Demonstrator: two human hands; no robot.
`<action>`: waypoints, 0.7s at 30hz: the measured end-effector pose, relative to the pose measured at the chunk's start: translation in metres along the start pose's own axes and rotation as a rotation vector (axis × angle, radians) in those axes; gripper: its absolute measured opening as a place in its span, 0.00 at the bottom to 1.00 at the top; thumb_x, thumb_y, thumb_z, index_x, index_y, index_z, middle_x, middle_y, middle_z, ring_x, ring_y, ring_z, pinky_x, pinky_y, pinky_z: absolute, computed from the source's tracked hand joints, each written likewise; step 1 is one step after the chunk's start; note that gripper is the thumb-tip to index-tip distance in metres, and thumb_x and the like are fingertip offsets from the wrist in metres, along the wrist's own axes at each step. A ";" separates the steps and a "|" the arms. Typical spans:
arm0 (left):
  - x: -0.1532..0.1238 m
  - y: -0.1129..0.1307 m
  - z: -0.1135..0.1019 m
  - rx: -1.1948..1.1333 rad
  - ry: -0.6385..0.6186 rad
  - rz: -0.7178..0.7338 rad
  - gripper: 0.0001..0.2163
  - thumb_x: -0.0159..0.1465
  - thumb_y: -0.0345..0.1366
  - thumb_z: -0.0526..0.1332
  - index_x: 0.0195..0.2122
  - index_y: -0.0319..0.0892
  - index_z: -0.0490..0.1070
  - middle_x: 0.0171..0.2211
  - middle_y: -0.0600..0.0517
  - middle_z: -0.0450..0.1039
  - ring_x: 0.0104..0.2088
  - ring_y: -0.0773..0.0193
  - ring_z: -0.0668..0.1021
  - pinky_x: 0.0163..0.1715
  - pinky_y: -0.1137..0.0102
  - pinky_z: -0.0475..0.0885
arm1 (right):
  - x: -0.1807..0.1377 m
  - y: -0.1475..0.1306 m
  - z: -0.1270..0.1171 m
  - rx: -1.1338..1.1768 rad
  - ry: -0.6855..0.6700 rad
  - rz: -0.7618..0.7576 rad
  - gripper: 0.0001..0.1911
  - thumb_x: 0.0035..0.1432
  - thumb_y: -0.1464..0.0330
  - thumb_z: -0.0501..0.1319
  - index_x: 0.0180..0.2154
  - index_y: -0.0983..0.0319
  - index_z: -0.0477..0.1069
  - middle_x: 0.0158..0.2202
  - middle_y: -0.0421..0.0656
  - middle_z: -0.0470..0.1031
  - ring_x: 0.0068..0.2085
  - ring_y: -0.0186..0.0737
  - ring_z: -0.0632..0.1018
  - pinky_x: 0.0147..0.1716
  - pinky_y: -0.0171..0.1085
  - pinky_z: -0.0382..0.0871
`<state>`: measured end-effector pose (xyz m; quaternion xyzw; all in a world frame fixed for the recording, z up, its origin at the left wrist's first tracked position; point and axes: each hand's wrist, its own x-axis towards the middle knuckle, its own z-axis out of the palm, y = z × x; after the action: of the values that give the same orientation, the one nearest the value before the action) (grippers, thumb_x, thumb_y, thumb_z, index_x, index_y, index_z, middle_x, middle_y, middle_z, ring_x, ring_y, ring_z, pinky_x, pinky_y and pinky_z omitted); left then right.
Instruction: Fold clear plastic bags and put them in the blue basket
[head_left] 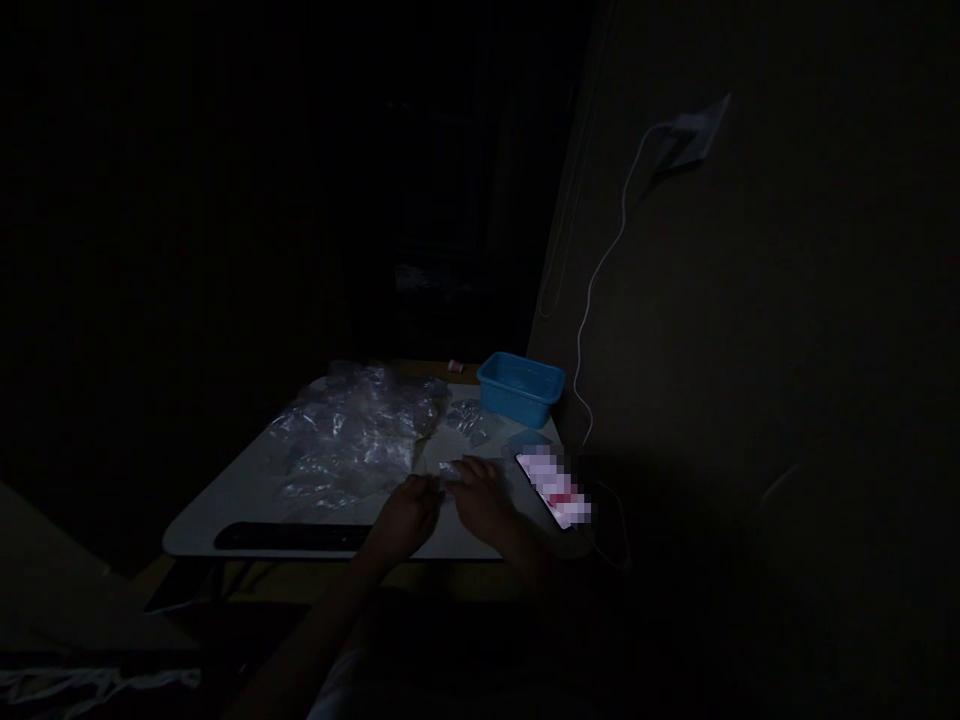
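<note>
Low over the front of a white folding table (191, 515), my two hands are close together. My left hand (409, 515) is closed, fingers curled, at the near edge of a small clear plastic bag (448, 468). From the other side my right hand (480, 498) grips the same bag, its fingers bent over it. The dim light hides the fingertips and anything inside the bag. Just beyond and left lies a large heap of clear plastic bags (360, 430). A smaller group of clear bags (471, 420) is on the tabletop ahead of my right hand.
A blue plastic basket (517, 395) stands at the table's far right corner. Right of my hands lies a lit phone (551, 488). A white cable (622, 215) hangs from a wall socket (694, 135). A dark slot (292, 537) runs along the table's front edge.
</note>
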<state>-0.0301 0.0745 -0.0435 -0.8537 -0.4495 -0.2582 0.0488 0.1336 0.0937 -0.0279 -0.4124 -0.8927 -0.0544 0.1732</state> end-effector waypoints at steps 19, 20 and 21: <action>0.001 0.000 0.002 0.059 -0.129 -0.054 0.18 0.56 0.27 0.49 0.47 0.38 0.64 0.49 0.45 0.66 0.50 0.58 0.66 0.46 0.63 0.63 | 0.028 0.002 0.005 -0.101 -0.143 0.131 0.18 0.56 0.70 0.47 0.48 0.56 0.63 0.56 0.44 0.56 0.56 0.46 0.52 0.49 0.46 0.43; 0.001 0.000 0.002 0.062 -0.131 -0.056 0.18 0.56 0.27 0.49 0.48 0.38 0.64 0.49 0.45 0.66 0.50 0.58 0.66 0.46 0.63 0.63 | 0.028 0.001 0.005 -0.105 -0.142 0.133 0.18 0.56 0.70 0.47 0.48 0.56 0.62 0.56 0.44 0.56 0.56 0.46 0.52 0.49 0.46 0.43; 0.001 0.000 0.001 0.064 -0.133 -0.058 0.18 0.56 0.27 0.49 0.48 0.39 0.64 0.49 0.46 0.66 0.50 0.58 0.66 0.46 0.63 0.63 | 0.029 0.001 0.004 -0.108 -0.137 0.131 0.18 0.56 0.70 0.47 0.48 0.56 0.62 0.56 0.44 0.56 0.56 0.46 0.52 0.48 0.46 0.43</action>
<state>-0.0288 0.0753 -0.0443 -0.8536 -0.4843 -0.1877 0.0385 0.1157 0.1155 -0.0220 -0.4815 -0.8693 -0.0623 0.0924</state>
